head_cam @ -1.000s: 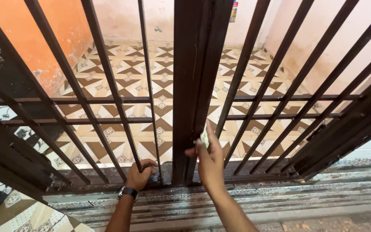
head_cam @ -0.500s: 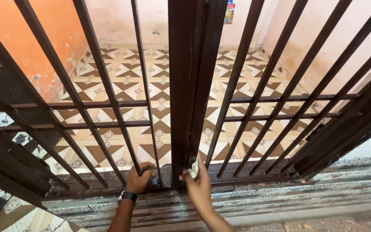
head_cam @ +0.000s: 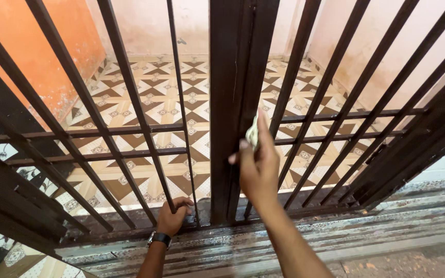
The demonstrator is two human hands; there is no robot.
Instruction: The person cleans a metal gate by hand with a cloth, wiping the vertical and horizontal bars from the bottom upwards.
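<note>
Since half a second ago the right hand (head_cam: 257,167) has risen from the foot of the central post (head_cam: 238,103) to about halfway up it, carrying a small pale cloth (head_cam: 252,135) along. Its grip is closed on that cloth, pinched between thumb and fingers, and the cloth is pressed against the right edge of the dark brown post. The left hand (head_cam: 173,216) has kept its place low down, its grip wrapped fully around the bottom of a slanted bar (head_cam: 140,113) just left of the post.

Dark metal bars of the gate stand on both sides of the post, with two horizontal rails (head_cam: 104,141) crossing them at mid height; these rails meet the post just beside the cloth and cut across the way up or down it. Gaps between the bars are narrow. Beyond the gate lies a brown-and-cream patterned tile floor (head_cam: 191,82), bounded by an orange wall (head_cam: 37,46) at the left and pale pink walls (head_cam: 366,46) behind and at the right. Below the hands runs a worn, paint-streaked threshold (head_cam: 377,231).
</note>
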